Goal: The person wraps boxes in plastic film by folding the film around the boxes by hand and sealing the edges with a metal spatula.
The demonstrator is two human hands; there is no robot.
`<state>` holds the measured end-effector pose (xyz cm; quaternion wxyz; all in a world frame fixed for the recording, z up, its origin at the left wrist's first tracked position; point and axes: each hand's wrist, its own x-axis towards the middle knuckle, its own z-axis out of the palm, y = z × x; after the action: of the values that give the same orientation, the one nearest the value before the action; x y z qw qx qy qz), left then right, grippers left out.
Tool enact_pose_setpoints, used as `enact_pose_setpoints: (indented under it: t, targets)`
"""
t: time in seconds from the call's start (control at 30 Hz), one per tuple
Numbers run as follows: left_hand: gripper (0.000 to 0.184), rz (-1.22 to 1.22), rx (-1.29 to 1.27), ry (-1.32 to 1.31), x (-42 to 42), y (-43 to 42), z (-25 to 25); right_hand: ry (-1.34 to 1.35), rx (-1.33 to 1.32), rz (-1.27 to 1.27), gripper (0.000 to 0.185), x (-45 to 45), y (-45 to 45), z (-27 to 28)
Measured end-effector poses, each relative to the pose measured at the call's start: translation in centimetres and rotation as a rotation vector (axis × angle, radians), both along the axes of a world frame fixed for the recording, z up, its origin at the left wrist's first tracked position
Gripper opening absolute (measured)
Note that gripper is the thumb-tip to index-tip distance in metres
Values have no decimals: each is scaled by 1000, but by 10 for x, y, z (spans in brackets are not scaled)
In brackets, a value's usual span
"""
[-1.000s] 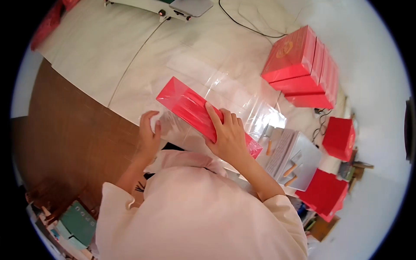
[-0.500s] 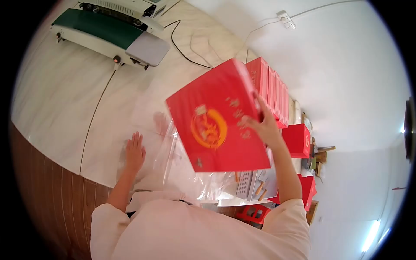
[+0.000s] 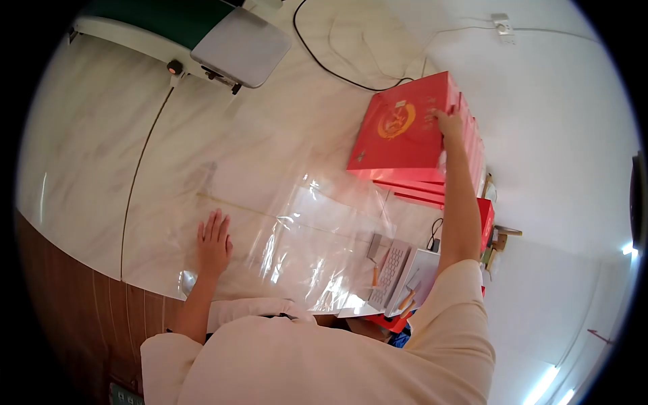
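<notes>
**Red box held against its row**

The red box [image 3: 405, 128] stands at the left end of a row of boxes [image 3: 418, 194] on the counter [image 3: 223, 142], perhaps so they prop each other. The right hand [image 3: 450, 125] grips its edge; the left hand [image 3: 214, 248], open and empty, rests near clear film [image 3: 287, 239], probably for balance.

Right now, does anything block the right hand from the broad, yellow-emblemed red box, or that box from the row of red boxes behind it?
Nothing visible does: the right hand touches the broad red box near its edge, and that box appears close against the row of red boxes.
</notes>
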<state>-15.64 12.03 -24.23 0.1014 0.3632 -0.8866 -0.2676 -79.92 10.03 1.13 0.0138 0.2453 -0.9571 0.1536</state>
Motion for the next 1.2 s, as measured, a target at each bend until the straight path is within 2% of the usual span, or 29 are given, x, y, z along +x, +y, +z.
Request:
enact_pose_setpoints:
  t: [0.07, 0.13, 0.17, 0.23, 0.47, 0.53, 0.57, 0.67, 0.77, 1.0, 1.07, 1.2]
  targets:
    - [54, 3, 6, -11, -2, -2, 5, -66, 7, -1, 95, -26, -5, -2]
    - [54, -15, 6, -12, -3, -2, 6, -372, -126, -95, 92, 24, -33, 41]
    - [54, -5, -7, -11, -3, -1, 4, -378, -121, -113, 92, 17, -25, 32]
    - [55, 4, -26, -19, -4, -2, 1, 148, 139, -47, 87, 10, -21, 11]
    - [56, -1, -25, -15, -4, -3, 1, -23, 37, -18, 87, 49, -22, 37]
    - [56, 1, -18, -10, -3, -2, 1, -171, -57, -10, 91, 46, -13, 46]
    - [57, 4, -22, -9, -4, -2, 1, -207, 14, -45, 92, 38, -11, 50]
    - [57, 2, -28, -6, -5, -1, 1, -122, 94, 1, 94, 46, -9, 52]
    - [57, 8, -39, -14, -5, -1, 0, -104, 72, -73, 94, 37, -7, 35]
    - [56, 4, -64, -35, -5, 0, -2, -39, -16, -53, 92, -11, -22, 12]
    - [56, 8, -61, -33, -5, 1, -3, 132, 190, -43, 93, -21, -26, 2]
    - [56, 12, -73, -28, -5, 0, -3, 21, 250, -101, 94, -23, -28, 9]
